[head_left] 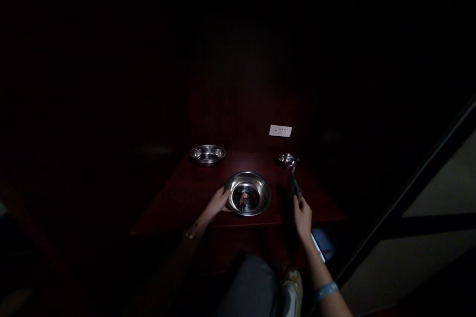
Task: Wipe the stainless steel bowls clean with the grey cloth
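Note:
My left hand grips the left rim of a shiny round metal bowl near the table's front edge. The bowl is tipped a little toward me, and a small orange-and-white patch shows at its bottom, perhaps a sticker. In my right hand, closed fingers pinch a dark, limp piece of cloth, held to the right of the bowl. Just beyond the cloth lies a small metal dish. A second metal bowl stands at the table's back left.
The dark red wooden table backs onto a panel with a white socket plate. A lit screen glows below the table by my right forearm. My knee is under the front edge. Surroundings are very dark.

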Motion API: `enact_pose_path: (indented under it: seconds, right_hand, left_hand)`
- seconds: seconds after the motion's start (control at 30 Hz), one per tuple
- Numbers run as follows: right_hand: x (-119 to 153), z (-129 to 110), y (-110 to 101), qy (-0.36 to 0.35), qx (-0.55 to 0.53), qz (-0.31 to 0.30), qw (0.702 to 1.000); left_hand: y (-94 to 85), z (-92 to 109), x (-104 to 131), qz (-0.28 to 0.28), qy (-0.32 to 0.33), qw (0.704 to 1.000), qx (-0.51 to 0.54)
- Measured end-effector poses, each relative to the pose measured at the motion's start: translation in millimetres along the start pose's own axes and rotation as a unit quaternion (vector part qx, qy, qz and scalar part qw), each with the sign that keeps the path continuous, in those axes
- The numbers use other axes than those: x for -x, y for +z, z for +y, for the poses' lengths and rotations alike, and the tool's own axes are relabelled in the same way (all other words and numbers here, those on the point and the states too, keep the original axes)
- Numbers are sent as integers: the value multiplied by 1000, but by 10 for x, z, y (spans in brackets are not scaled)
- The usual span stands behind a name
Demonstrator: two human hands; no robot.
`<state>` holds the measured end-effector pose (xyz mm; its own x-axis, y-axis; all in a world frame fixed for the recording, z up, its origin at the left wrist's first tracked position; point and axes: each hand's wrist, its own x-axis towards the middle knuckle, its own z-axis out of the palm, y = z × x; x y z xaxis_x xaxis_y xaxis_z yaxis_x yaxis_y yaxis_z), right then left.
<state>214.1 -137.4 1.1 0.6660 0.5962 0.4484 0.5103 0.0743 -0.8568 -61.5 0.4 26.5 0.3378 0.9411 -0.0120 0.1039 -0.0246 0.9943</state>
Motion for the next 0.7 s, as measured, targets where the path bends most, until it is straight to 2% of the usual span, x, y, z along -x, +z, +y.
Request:
enact_pose_path:
  seconds: [0.1, 0.2, 0.37, 0.47, 0.6, 0.7]
  right_hand:
    - [50, -192, 269, -19, -20, -53, 998]
    - [130, -300, 480, -65, -36, -96, 993]
    - [153, -303, 614, -90, -23, -139, 986]
    - [108, -266, 654, -84, -42, -125, 988]
    - [60, -212, 790, -71, -93, -72, 990]
    - [12, -172, 952, 16, -147, -32, 988]
  left_hand:
    - [150, -66, -6, 44, 25, 999, 16]
    - [238, -182, -41, 86, 58, 995, 1]
    - [265, -275, -38, 132, 152, 979, -42]
    - [283, -277, -4, 132, 191, 971, -52]
    - [312, -298, 5, 118, 212, 969, -54]
    - [324, -318, -20, 105, 215, 970, -40]
